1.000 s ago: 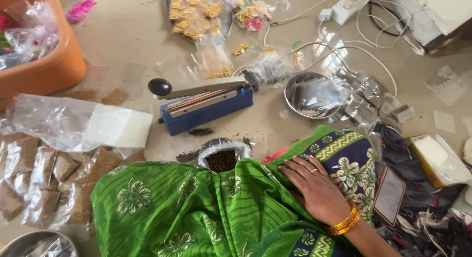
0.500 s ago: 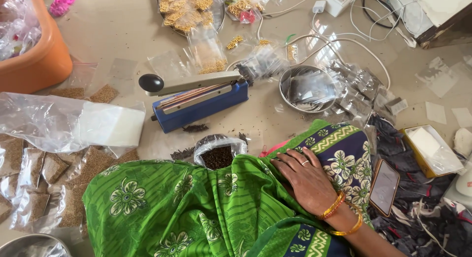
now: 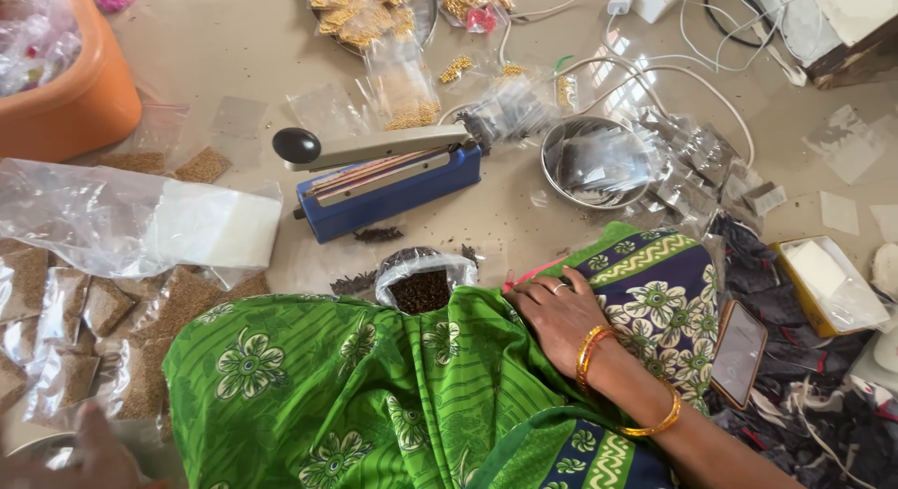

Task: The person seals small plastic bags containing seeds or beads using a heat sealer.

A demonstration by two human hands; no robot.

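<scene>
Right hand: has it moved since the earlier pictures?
Yes, slightly: the right hand has slid left over the green cloth, nearer the bag of dark seeds, away from the phone.

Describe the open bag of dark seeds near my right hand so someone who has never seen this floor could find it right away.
Start at the blue heat sealer in the middle of the floor. Just below it, at the edge of the green floral cloth, sits the small clear bag, left of the right hand. Its top is rolled open and its contents are nearly black, unlike the sealed tan packets at the left.

Her left hand (image 3: 89, 452) is a blur, cut off at the bottom-left corner. The orange tub (image 3: 65, 96) runs off the left edge; green cloth (image 3: 374, 386) half hides the bag of dark seeds (image 3: 421, 285).
</scene>
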